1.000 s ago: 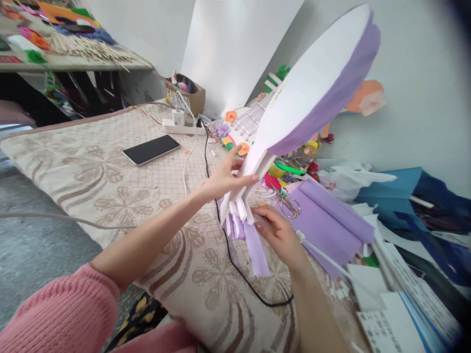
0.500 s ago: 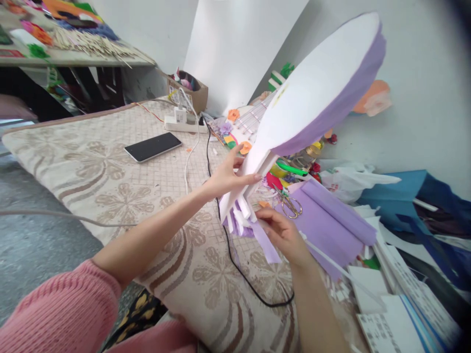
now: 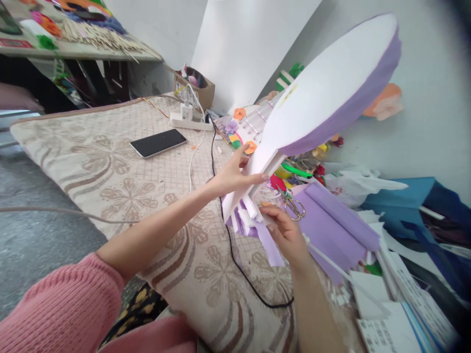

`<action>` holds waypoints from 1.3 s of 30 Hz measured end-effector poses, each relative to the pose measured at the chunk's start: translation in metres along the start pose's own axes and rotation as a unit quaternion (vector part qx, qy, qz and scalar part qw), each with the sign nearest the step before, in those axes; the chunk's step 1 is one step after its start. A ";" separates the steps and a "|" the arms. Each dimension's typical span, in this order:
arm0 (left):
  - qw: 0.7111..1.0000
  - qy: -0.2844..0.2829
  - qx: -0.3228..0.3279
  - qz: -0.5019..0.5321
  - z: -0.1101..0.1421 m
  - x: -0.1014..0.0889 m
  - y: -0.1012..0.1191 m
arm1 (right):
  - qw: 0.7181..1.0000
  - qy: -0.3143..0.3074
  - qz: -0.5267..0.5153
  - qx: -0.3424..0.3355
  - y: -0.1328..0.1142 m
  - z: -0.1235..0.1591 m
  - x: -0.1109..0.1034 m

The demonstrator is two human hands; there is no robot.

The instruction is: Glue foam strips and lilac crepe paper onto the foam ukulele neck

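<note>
A large white paddle-shaped board (image 3: 327,83), with purple crepe paper along its edge, is held tilted above the table. My left hand (image 3: 239,171) is closed around its narrow neck, thumb across the front. At the lower end, small white blocks (image 3: 246,215) and gathered purple paper stick out. A loose purple crepe paper strip (image 3: 270,247) hangs down there. My right hand (image 3: 285,230) pinches at the top of this strip beside the lower end; its fingertips are partly hidden.
Scissors (image 3: 294,208) lie by a purple crepe paper roll (image 3: 334,215) on the right. A black phone (image 3: 159,143) and a power strip (image 3: 191,121) are on the patterned tablecloth (image 3: 128,196). A black cable (image 3: 235,257) runs under the board. White boards (image 3: 390,323) are stacked at lower right.
The whole view has shifted slightly, so everything appears a little further right. Both hands keep the same hold on the board and the strip.
</note>
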State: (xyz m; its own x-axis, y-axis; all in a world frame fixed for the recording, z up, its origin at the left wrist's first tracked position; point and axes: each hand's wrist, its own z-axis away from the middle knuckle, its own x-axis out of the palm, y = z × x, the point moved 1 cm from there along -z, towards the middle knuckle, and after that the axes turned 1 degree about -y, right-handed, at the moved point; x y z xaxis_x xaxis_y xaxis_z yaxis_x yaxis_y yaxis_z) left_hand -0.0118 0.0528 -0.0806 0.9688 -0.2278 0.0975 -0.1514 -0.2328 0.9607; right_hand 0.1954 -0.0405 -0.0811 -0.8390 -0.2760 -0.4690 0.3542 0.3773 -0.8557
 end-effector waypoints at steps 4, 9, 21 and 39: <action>1.000 -0.006 0.009 -0.003 0.001 0.001 0.003 | 0.999 -0.002 0.046 -0.001 0.002 -0.001 0.004; 0.999 -0.018 0.030 -0.014 0.003 0.004 0.003 | 0.999 -0.002 0.053 0.011 0.006 -0.002 0.006; 0.999 0.017 0.010 -0.031 0.005 0.005 0.001 | 0.998 0.021 0.057 0.029 0.013 -0.002 0.007; 0.982 -0.179 0.043 -0.037 -0.009 -0.020 -0.001 | 0.998 0.042 0.040 0.036 0.011 -0.002 0.011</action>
State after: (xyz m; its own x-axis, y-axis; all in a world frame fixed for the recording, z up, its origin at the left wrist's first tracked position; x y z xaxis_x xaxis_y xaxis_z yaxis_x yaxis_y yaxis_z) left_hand -0.0296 0.0661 -0.0808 0.8492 -0.5213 -0.0838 -0.1148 -0.3371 0.9344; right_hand 0.1895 -0.0371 -0.0950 -0.8378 -0.1713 -0.5184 0.4472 0.3295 -0.8315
